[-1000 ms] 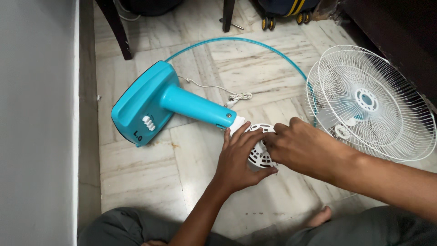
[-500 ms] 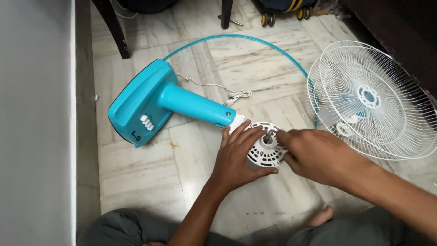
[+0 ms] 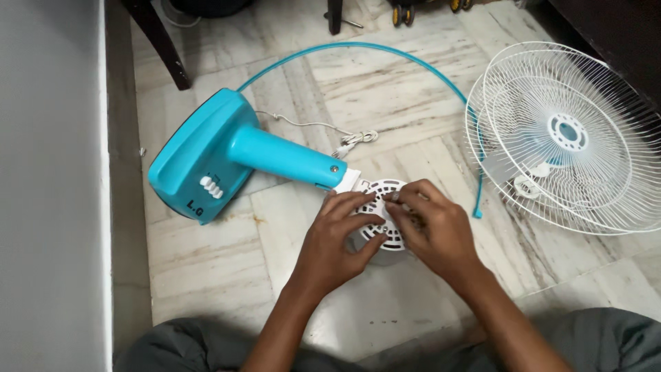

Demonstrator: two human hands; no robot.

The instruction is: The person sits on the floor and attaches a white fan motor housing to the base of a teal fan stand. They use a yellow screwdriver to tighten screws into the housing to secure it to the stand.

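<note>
A table fan lies taken apart on the marble floor. Its turquoise base and neck (image 3: 227, 155) lie on their side, pointing toward the white vented motor housing (image 3: 381, 207). My left hand (image 3: 337, 238) wraps the housing's left side and grips it. My right hand (image 3: 434, 231) rests on the housing's right side, with its fingertips pinched at the small metal shaft on top. Both hands touch the housing and hide most of it.
Two stacked white wire fan grilles (image 3: 558, 138) lie to the right. A thin turquoise ring (image 3: 385, 52) curves across the floor behind. A white cord (image 3: 337, 138) trails from the base. A grey wall (image 3: 48, 179) stands at left, chair legs (image 3: 155, 41) at top.
My right hand moved left from beside the housing onto it, with fingers closing at the shaft. My left hand kept its grip. The view shifted slightly.
</note>
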